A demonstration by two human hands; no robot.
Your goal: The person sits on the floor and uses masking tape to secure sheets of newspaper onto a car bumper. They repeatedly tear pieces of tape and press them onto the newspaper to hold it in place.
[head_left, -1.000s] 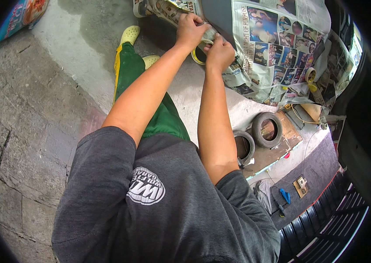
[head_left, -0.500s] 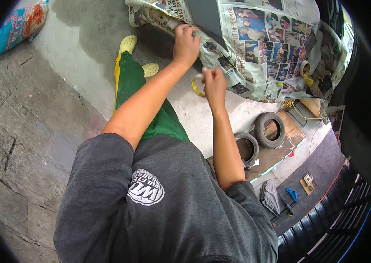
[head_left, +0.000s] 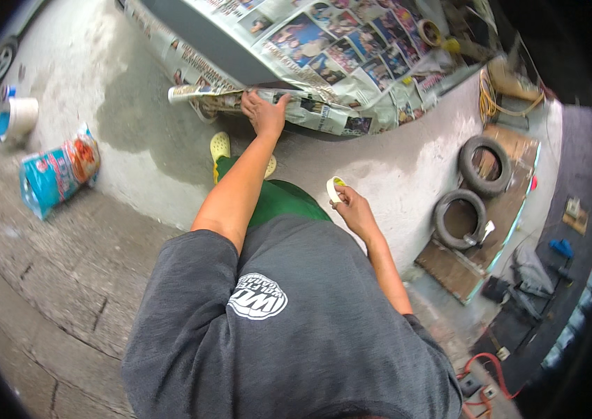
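Sheets of newspaper (head_left: 308,52) cover a large dark grey painted body (head_left: 220,43), like a vehicle's, in front of me. My left hand (head_left: 266,115) grips a folded newspaper edge (head_left: 205,92) along its lower rim, thumb to the right and fingers to the left. Part of that strip sticks out loose and curled on the left. Lower and to the right, my right hand (head_left: 355,211) holds a roll of pale yellow masking tape (head_left: 332,189) by its ring, apart from the paper. What lies under my left fingers is hidden.
Another tape roll (head_left: 429,33) rests on the newspaper at upper right. Two tyres (head_left: 486,165) lie on a brown board (head_left: 449,264) to my right, near tools and red cable (head_left: 481,359). A blue printed sack (head_left: 58,171) and white bucket (head_left: 22,115) stand left.
My view has swung, bringing the bucket in at left. My right hand with the tape has drawn away from the paper toward my body. My left hand stays at the paper's edge.
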